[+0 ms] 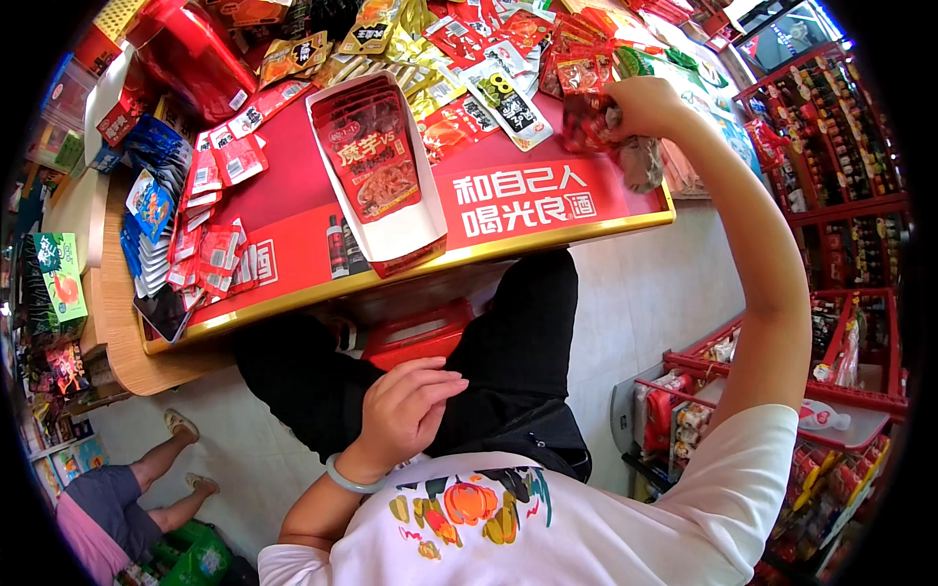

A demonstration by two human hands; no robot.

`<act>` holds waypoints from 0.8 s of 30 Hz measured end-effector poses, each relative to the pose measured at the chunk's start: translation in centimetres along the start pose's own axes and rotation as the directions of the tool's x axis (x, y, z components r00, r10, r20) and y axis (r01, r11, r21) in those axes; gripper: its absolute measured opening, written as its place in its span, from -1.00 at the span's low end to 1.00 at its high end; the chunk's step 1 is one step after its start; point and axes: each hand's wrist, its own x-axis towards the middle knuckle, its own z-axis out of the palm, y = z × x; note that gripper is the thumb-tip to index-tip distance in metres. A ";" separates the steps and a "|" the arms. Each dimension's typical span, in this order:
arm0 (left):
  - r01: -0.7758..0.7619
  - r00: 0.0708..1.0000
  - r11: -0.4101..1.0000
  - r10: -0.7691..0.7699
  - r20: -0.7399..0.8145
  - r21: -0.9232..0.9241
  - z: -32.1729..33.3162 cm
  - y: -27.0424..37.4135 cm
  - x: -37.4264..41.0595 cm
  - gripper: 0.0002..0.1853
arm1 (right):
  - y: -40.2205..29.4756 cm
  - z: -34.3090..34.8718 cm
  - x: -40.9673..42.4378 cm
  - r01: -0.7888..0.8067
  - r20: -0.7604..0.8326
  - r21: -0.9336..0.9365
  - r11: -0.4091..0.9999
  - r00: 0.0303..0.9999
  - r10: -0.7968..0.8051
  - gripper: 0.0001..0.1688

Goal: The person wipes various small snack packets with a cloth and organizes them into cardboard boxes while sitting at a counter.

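My right hand point(643, 110) reaches to the table's right side, its fingers closed on dark red snack packets point(588, 126), which are partly blurred. Just below that hand is a crumpled greyish-brown thing point(642, 165) that I cannot identify. Over my lap, my left hand point(408, 406) holds nothing, its fingers loosely extended. An open white cardboard box point(401, 238) rests tilted at the table's front edge. Several red konjac snack packets point(371, 157) stand in a row inside it. Beside it lies a white and green snack packet point(507, 105).
The red table point(293, 282) has a raised gold rim. Red packets point(212, 242), blue packets point(152, 205) and a phone point(167, 311) lie at its left, near a large red canister point(192, 62). Store racks point(843, 139) line the right. A person's legs point(165, 476) show lower left.
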 end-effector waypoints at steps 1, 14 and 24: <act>-0.004 1.000 1.000 0.004 0.011 -0.017 0.1 -0.1 0.0 -0.70 | 0.4 0.4 -0.1 -0.056 0.064 0.283 0.958 0.997 0.039 -0.41; 0.020 0.996 0.998 -0.015 0.085 -0.054 0.6 0.4 0.3 -0.74 | -8.8 2.6 -1.9 -0.317 0.098 0.687 0.654 0.932 0.349 -0.24; 0.042 0.997 0.968 -0.055 -0.046 -0.246 -0.8 2.3 4.7 -0.82 | -9.1 3.0 -6.2 -0.121 0.061 0.990 0.071 0.831 0.553 -0.44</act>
